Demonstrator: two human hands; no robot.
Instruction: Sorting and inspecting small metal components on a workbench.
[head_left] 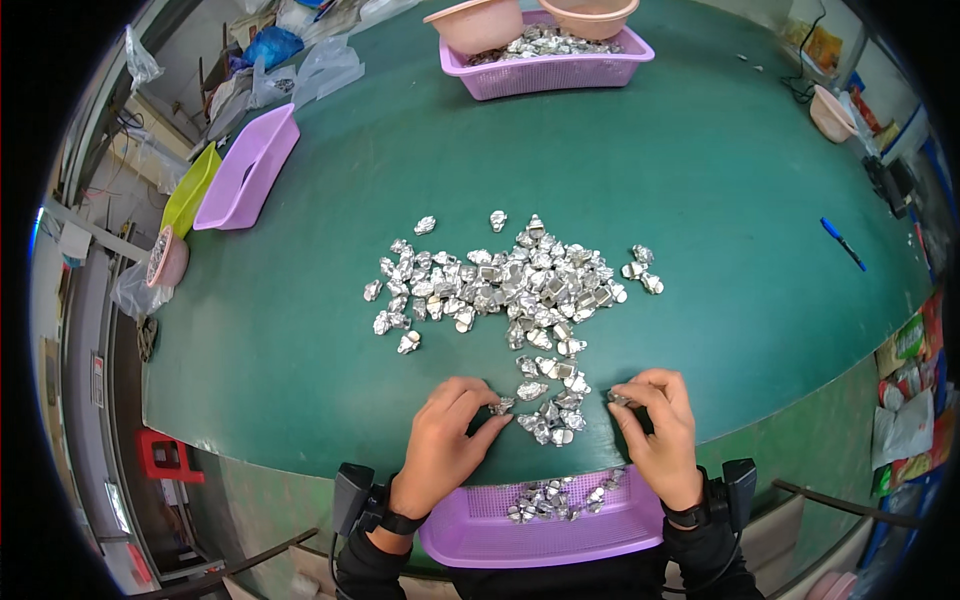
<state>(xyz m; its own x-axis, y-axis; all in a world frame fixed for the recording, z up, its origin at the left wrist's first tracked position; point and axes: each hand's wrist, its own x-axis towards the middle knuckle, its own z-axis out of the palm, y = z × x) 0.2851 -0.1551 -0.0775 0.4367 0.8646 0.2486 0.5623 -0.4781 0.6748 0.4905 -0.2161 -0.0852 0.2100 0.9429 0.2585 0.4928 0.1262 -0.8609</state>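
Observation:
A heap of small, shiny silver pieces (545,280) lies on the green table, and a smaller cluster of them (560,405) sits between my hands. My left hand (447,437) is closed at the left of this cluster, pinching one silver piece (502,406) between thumb and fingertips. On the other side, my right hand (660,432) pinches another silver piece (619,398), partly hidden by the fingers. Below the table edge, close to me, a purple plastic basket (480,545) holds several similar pieces (555,502). Their exact kind is too small to make out.
At the far side stands a purple basket (550,82) full of silver pieces, with two peach bowls (478,28) on it. An empty-looking purple basket (250,165), a yellow-green basket (190,190) and a pink bowl (170,260) line the left. A blue pen (843,244) lies right.

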